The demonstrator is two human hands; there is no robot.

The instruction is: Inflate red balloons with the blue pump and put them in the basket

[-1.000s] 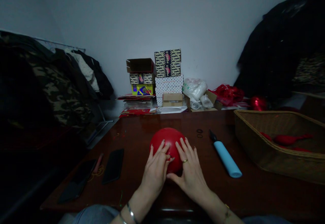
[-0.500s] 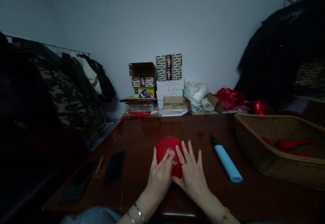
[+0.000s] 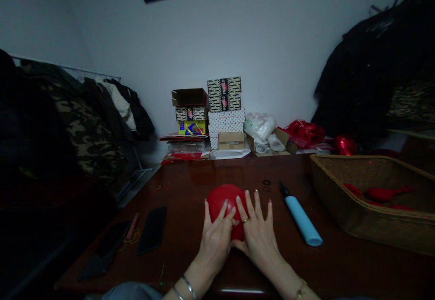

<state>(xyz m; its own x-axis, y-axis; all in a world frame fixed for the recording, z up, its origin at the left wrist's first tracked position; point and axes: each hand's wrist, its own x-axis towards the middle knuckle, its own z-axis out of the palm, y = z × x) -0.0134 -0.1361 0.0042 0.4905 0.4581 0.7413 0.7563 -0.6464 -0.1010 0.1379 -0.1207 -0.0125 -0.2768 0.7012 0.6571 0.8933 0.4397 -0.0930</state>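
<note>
A round red balloon [image 3: 222, 195] rests between my hands near the middle of the dark wooden table [image 3: 190, 177]. My left hand [image 3: 217, 234] lies against its near left side, some fingers bent and others stretched over the red surface. On its right side, my right hand [image 3: 256, 225] presses with spread fingers, and its thumb reaches under the near side. Both hands touch the balloon, whose near underside they hide. To the right lies a light blue pump [image 3: 303, 220] with a black nozzle.
A wicker basket [image 3: 367, 220] with red balloons stands at the right. Two phones, one of them this black one [image 3: 152, 229], lie at the left beside a pinkish stick and rubber bands. Black rings [image 3: 267, 186] lie beyond my right hand. Stacked boxes [image 3: 224, 94] stand behind the table.
The head view has tilted slightly upward, so the scene sits a little lower. A finger of my left hand has straightened somewhat on the balloon; both hands stay on it.
</note>
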